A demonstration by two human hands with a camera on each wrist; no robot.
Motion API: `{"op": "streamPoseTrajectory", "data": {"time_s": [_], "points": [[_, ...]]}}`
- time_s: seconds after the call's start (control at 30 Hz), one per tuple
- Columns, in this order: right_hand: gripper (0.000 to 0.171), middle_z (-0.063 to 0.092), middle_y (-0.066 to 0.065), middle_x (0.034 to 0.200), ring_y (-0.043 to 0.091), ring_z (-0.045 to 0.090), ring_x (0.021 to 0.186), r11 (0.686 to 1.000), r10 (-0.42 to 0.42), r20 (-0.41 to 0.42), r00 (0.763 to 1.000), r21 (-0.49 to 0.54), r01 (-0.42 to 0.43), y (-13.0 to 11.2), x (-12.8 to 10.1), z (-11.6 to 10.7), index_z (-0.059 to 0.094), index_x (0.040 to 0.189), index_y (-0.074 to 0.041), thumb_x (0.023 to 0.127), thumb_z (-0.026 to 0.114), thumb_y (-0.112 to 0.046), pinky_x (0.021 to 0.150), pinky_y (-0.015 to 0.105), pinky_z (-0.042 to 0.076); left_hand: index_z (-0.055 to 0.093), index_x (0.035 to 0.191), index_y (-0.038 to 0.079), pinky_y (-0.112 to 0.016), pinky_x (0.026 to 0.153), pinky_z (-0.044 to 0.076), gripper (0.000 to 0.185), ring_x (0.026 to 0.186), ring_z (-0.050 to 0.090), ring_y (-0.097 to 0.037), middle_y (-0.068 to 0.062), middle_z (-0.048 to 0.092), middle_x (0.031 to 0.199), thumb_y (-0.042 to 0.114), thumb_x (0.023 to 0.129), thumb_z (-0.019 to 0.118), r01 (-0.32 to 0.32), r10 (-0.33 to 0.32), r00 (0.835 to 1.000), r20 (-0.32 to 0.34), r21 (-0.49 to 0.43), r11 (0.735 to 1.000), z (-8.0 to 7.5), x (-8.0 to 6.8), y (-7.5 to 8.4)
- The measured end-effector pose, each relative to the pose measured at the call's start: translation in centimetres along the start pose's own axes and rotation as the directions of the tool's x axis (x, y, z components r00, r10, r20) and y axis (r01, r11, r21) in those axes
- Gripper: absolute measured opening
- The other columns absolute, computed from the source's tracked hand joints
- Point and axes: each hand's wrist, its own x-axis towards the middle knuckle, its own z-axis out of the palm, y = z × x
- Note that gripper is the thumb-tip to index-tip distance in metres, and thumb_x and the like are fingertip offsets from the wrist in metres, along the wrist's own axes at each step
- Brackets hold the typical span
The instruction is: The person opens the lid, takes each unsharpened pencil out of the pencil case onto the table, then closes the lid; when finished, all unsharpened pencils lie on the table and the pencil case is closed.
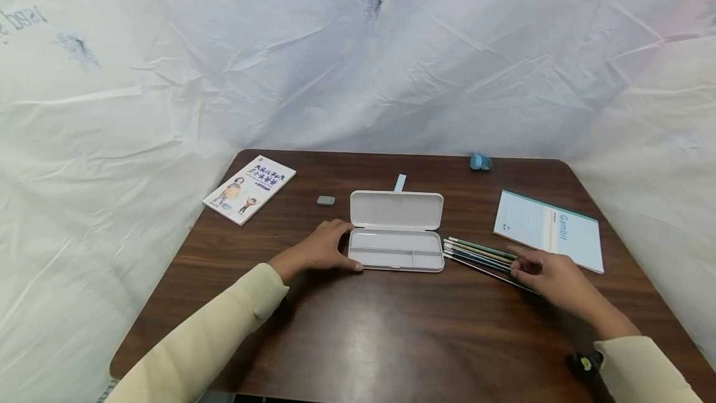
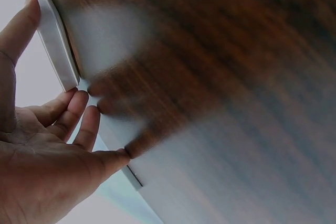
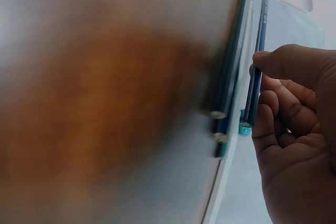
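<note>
An open white pencil case (image 1: 396,247) lies mid-table, its lid flat behind the tray. My left hand (image 1: 335,246) rests against its left end. In the left wrist view the fingers (image 2: 79,114) lie loosely straight at the case's (image 2: 52,40) corner, with the thumb along its edge. Several pencils (image 1: 478,252) lie side by side just right of the case. My right hand (image 1: 526,267) is at their right ends. Its thumb and curled fingers (image 3: 273,108) pinch one blue pencil (image 3: 258,66), while the others (image 3: 227,93) stay on the table.
A picture book (image 1: 248,188) lies at the back left and a grey eraser (image 1: 325,200) behind the case. A pale blue notebook (image 1: 548,229) lies to the right. A small blue object (image 1: 480,162) sits near the far edge. White sheeting surrounds the brown table (image 1: 391,328).
</note>
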Motion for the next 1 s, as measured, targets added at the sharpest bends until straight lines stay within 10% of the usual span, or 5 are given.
{"op": "streamPoseTrajectory", "data": {"time_s": [0.5,0.83,1.0], "points": [[0.056,0.080,-0.004,0.108,0.010,0.065,0.090,0.997,-0.075,0.009,0.997,-0.008,0.075,-2.9,0.9,-0.7,0.064,0.154,0.001,0.104,0.080,-0.019,0.072,0.029,0.054,0.054,0.163,0.014,-0.057,0.129,0.041,0.112,0.155,0.048,-0.039,-0.011,0.057,0.164,0.075,0.078,0.092,-0.028,0.028,0.999,-0.027,0.007,1.000,2.2,2.4,-3.8],[0.054,0.079,-0.004,0.110,0.009,0.069,0.095,0.963,-0.261,0.053,0.964,0.079,0.256,-9.1,8.2,2.7,0.064,0.156,-0.003,0.106,0.079,-0.018,0.075,0.027,0.057,0.052,0.162,0.003,-0.058,0.131,0.038,0.102,0.155,0.046,-0.043,-0.020,0.054,0.165,0.055,0.086,0.096,0.014,-0.014,1.000,0.015,-0.006,1.000,-0.1,0.0,0.4],[0.054,0.081,-0.002,0.108,0.008,0.069,0.091,0.946,-0.319,0.118,0.940,0.091,0.310,-11.1,11.2,4.3,0.066,0.153,-0.001,0.103,0.081,-0.012,0.076,0.029,0.058,0.050,0.164,0.003,-0.059,0.133,0.035,0.106,0.158,0.043,-0.044,-0.021,0.052,0.168,0.057,0.085,0.095,0.020,-0.020,1.000,0.009,-0.022,1.000,0.1,0.2,-0.1]]}}
